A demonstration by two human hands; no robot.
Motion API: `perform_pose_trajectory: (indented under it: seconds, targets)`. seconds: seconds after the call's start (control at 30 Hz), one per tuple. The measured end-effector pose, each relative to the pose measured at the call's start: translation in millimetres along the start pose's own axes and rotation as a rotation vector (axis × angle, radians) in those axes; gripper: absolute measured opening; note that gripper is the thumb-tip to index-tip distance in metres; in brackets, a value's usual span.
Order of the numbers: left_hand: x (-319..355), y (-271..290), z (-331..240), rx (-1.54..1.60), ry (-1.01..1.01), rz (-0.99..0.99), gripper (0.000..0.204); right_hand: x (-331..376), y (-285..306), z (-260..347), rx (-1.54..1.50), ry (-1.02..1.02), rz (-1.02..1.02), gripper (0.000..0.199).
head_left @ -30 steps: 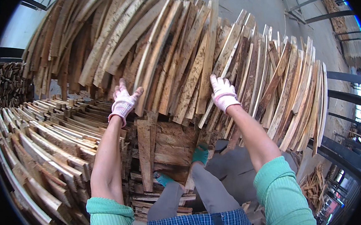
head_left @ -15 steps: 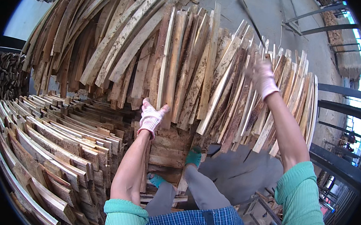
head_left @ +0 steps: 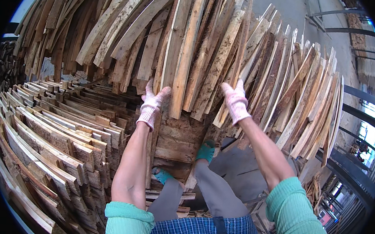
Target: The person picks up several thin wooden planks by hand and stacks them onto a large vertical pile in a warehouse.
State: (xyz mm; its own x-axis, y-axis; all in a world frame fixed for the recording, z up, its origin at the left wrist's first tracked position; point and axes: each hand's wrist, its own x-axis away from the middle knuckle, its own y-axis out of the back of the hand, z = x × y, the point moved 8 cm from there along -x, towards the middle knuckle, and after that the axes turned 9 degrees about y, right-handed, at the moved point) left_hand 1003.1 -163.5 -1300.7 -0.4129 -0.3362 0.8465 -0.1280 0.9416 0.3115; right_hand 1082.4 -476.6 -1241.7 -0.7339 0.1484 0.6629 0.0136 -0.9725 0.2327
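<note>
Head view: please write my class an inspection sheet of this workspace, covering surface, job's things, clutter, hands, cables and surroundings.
Surface: grey floor in part view; whatever bears the strips is hidden beneath them.
Job's things: many long wooden strips, rough and uneven, side by side in a broad row.
Clutter: loose wood pieces at lower right.
Hands: both in pinkish-white gloves; left hand at the strips' near ends, fingers partly hidden; right hand at strips further right. Firmness of grip cannot be told.
Cables: nothing seen.
Surroundings: layered wood stack at left; dark metal bars at right.
</note>
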Motion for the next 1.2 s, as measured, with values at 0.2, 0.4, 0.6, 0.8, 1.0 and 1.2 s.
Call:
perform_pose_trajectory:
  seconds: [0.2, 0.4, 0.6, 0.8, 1.0, 1.2]
  targets:
    - [53.0, -11.0, -18.0, -0.052, 0.023, -0.011, 0.111, 56.3, -60.9, 19.9, 0.54, 0.07, 0.01, 0.113]
    - [108.2, -47.2, -21.0, 0.246, 0.012, 0.308, 0.105, 80.1, -47.4, 20.8, -0.148, 0.164, 0.141, 0.112]
    - [71.6, -80.8, -18.4, -0.022, -0.116, 0.405, 0.117, 61.1, -28.1, -6.6, -0.219, 0.051, 0.263, 0.076]
    - [117.1, -85.1, -41.5, 0.559, -0.01, 0.611, 0.118, 77.7, -21.7, 1.0, -0.217, 0.044, 0.155, 0.131]
    - [252.8, -61.8, -88.3, 0.411, -0.092, 0.694, 0.109, 176.3, 22.5, 83.8, -0.318, 0.043, 0.265, 0.099]
    - [387.1, -21.3, -30.5, 0.189, 0.057, 0.697, 0.113, 338.0, 62.8, 89.2, -0.32, -0.194, 0.349, 0.105]
